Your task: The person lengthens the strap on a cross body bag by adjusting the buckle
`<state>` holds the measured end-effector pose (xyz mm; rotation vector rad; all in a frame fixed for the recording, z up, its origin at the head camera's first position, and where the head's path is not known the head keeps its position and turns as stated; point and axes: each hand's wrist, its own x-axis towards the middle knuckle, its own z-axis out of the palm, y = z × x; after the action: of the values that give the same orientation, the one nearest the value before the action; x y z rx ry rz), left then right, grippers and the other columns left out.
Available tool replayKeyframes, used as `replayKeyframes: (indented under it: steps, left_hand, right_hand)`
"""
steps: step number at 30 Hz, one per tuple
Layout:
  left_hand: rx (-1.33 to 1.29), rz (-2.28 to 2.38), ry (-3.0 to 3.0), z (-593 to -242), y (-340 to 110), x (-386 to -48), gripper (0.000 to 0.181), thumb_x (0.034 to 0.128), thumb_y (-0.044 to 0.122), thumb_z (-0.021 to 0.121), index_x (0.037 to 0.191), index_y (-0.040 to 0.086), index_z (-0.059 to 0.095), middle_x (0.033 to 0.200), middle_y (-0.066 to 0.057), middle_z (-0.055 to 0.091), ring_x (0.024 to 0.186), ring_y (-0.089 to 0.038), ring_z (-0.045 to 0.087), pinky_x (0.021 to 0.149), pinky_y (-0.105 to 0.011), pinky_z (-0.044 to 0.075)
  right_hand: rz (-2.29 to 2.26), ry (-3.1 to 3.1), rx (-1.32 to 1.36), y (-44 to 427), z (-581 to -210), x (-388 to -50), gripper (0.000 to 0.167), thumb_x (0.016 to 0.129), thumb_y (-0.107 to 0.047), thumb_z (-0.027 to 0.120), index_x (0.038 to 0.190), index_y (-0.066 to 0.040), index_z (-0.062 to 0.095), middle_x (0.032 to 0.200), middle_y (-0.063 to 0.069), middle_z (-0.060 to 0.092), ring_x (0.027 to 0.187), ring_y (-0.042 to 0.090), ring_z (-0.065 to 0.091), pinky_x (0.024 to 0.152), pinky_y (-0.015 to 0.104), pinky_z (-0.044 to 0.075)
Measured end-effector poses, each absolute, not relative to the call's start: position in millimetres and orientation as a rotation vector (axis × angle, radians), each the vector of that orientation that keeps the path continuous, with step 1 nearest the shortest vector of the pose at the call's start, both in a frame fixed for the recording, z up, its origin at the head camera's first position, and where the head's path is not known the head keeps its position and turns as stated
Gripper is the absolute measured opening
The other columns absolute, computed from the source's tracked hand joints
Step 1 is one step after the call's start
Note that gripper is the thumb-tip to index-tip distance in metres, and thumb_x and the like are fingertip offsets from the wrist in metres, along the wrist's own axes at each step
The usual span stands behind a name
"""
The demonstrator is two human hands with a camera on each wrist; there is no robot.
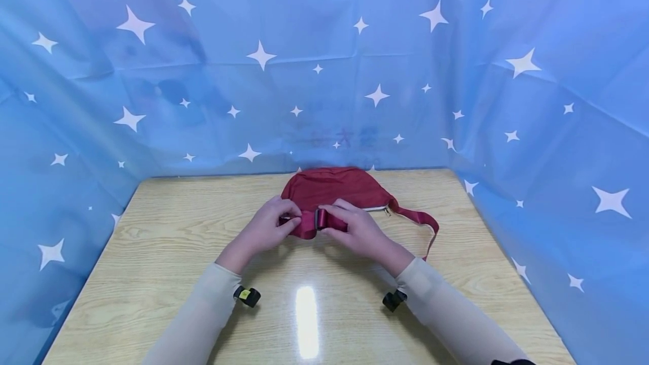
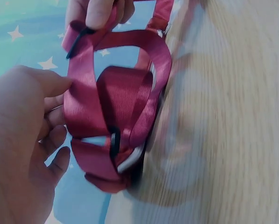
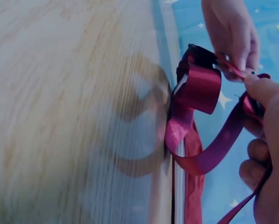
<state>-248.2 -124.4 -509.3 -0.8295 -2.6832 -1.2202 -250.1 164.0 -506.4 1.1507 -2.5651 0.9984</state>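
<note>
Head view: red bag [image 1: 332, 187] arches away, long axis sideways.

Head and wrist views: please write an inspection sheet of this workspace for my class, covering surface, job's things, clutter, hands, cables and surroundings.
Surface: glossy light wood-grain table, with a bright white reflection between the forearms.
Job's things: burgundy fabric half-moon bag near the far edge; matching flat webbing strap with a black slide buckle.
Clutter: black object at the head view's lower edge, too cropped to identify.
Hands: left hand pinches the strap; right hand grips it beside the buckle.
Cables: nothing seen.
Surroundings: blue sheeting printed with white stars, behind and on both sides.
</note>
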Motion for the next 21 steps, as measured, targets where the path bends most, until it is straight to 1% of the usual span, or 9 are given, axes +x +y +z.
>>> replayKeyframes:
  steps: [5, 11, 17, 21]
  left_hand:
    - [-0.805, -1.303, -2.748, -511.7, -130.8, -247.8, 0.013, 0.1053, 0.014, 0.077, 0.096, 0.022, 0.073, 0.099, 0.003, 0.064, 0.091, -0.021, 0.056, 0.081, -0.04, 0.05]
    - [-0.857, -1.326, -2.746, -512.9, -130.1, -249.9, 0.015, 0.108, 0.016, 0.075, 0.095, 0.022, 0.071, 0.097, 0.003, 0.062, 0.091, -0.018, 0.056, 0.082, -0.039, 0.051]
    - [-0.879, -1.342, -2.723, -510.6, -125.6, -250.2, 0.013, 0.1108, 0.019, 0.071, 0.098, 0.023, 0.07, 0.095, 0.002, 0.058, 0.088, -0.019, 0.052, 0.079, -0.039, 0.048]
    - [-0.882, -1.322, -2.719, -508.8, -122.0, -250.4, 0.01, 0.1107, 0.02, 0.071, 0.102, 0.022, 0.073, 0.094, 0.004, 0.059, 0.088, -0.017, 0.052, 0.08, -0.039, 0.048]
  right_hand:
    - [0.992, -2.58, 1.148, 166.5, -505.3, -249.7, 0.051, 0.101, -0.024, 0.085, 0.149, -0.013, 0.07, 0.12, -0.003, 0.065, 0.091, 0.012, 0.058, 0.073, 0.03, 0.052]
    - [1.004, -2.578, 1.158, 168.0, -504.7, -248.7, 0.052, 0.099, -0.02, 0.087, 0.148, -0.012, 0.07, 0.12, -0.001, 0.065, 0.09, 0.013, 0.059, 0.073, 0.03, 0.053]
    - [1.055, -2.591, 1.156, 169.1, -504.1, -248.7, 0.052, 0.098, -0.016, 0.088, 0.147, -0.016, 0.07, 0.122, -0.002, 0.066, 0.092, 0.013, 0.06, 0.075, 0.031, 0.055]
    - [1.098, -2.595, 1.155, 170.6, -504.7, -248.9, 0.051, 0.098, -0.017, 0.088, 0.146, -0.017, 0.069, 0.123, -0.002, 0.067, 0.094, 0.013, 0.062, 0.075, 0.032, 0.057]
